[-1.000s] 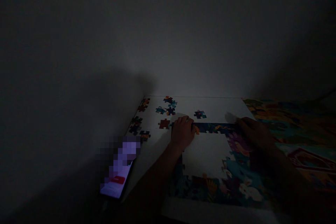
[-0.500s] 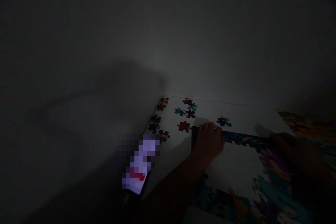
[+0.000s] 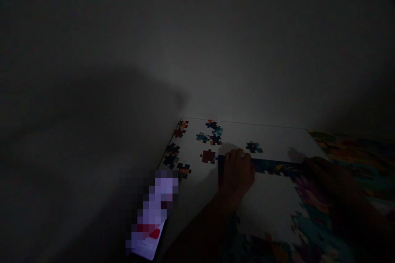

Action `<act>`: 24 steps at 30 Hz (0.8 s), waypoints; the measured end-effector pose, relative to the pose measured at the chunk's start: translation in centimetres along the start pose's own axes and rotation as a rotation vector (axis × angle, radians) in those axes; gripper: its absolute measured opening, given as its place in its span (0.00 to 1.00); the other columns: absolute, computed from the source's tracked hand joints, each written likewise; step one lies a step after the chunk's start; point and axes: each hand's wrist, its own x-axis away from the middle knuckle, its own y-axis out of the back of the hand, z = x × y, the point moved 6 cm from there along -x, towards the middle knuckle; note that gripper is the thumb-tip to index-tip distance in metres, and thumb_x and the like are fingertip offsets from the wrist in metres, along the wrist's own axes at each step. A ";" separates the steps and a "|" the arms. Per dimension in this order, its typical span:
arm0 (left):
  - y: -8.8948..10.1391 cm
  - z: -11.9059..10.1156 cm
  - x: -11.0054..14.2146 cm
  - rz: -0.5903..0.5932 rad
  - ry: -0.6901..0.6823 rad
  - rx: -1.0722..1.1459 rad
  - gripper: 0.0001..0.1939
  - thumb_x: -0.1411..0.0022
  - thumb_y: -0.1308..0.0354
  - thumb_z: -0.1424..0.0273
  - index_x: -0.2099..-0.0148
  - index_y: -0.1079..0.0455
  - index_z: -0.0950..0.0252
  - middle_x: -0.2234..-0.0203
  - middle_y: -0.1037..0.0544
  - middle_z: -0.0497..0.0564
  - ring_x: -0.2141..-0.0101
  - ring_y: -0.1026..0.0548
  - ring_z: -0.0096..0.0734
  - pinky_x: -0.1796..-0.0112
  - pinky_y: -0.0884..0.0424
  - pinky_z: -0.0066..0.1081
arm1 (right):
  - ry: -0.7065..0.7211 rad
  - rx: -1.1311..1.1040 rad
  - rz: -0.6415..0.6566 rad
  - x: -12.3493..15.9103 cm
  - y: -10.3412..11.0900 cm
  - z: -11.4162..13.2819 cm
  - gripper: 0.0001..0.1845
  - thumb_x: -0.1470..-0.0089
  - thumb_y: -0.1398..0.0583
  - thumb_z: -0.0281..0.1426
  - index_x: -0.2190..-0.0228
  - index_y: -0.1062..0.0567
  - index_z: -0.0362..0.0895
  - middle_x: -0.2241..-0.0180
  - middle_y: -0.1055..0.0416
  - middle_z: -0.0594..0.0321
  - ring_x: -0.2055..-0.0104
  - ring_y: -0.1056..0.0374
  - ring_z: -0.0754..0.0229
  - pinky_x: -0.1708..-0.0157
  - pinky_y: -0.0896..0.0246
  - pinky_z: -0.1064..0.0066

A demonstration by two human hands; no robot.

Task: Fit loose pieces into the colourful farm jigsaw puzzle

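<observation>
A partly assembled jigsaw puzzle [image 3: 268, 167] lies on the white tabletop, its dark blue strip along the far side and an open gap in the middle. My left hand [image 3: 238, 171] is closed over the strip's far left corner, fingers bent and pressed together. At the right end of the same strip, my right hand [image 3: 321, 174] rests with curled fingers on the puzzle's edge; deep shadow covers much of it. Just left of my left hand sits a loose reddish-brown piece [image 3: 208, 156]. Another loose piece [image 3: 254, 146], dark teal, lies beyond the strip.
Several loose pieces [image 3: 215, 139] are scattered at the far left of the white table [image 3: 277, 135]. A lit phone [image 3: 148, 246], its screen blurred, is at the left edge. Pale walls [image 3: 247, 70] meet the table behind. A colourful picture surface [image 3: 354, 152] adjoins on the right.
The whole view has shifted, so table, phone and hands appear farther left and slightly lower. Both hands keep their places on the puzzle's far edge.
</observation>
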 end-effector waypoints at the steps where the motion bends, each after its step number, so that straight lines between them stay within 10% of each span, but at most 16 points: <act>1: 0.0 0.1 -0.1 0.003 0.006 0.010 0.08 0.34 0.47 0.70 0.56 0.29 0.64 0.56 0.26 0.56 0.53 0.31 0.44 0.52 0.33 0.43 | -0.013 -0.019 0.058 0.0 -0.3 0.1 0.18 0.52 0.46 0.50 0.73 0.22 0.53 0.68 0.22 0.47 0.69 0.27 0.44 0.68 0.37 0.56; 7: 1.1 1.6 -1.1 -0.022 0.082 0.038 0.09 0.35 0.47 0.73 0.55 0.27 0.62 0.57 0.24 0.52 0.54 0.28 0.38 0.51 0.32 0.37 | -0.016 -0.058 0.111 0.3 -0.4 0.3 0.20 0.49 0.48 0.50 0.70 0.23 0.53 0.66 0.22 0.49 0.64 0.27 0.42 0.65 0.37 0.55; 16: 6.1 11.9 -1.8 -0.151 0.548 -0.123 0.18 0.35 0.50 0.72 0.44 0.32 0.67 0.48 0.28 0.62 0.48 0.30 0.49 0.50 0.34 0.44 | 0.075 -0.063 0.103 0.5 -0.7 0.8 0.25 0.46 0.51 0.51 0.67 0.23 0.49 0.68 0.22 0.56 0.66 0.27 0.47 0.68 0.37 0.62; 24: 5.6 13.1 -1.7 -0.037 0.631 -0.248 0.21 0.36 0.46 0.61 0.44 0.31 0.63 0.46 0.30 0.64 0.45 0.33 0.54 0.49 0.36 0.48 | 0.108 -0.027 0.076 0.7 -0.6 1.2 0.25 0.43 0.52 0.49 0.67 0.23 0.48 0.70 0.22 0.57 0.68 0.27 0.51 0.71 0.40 0.65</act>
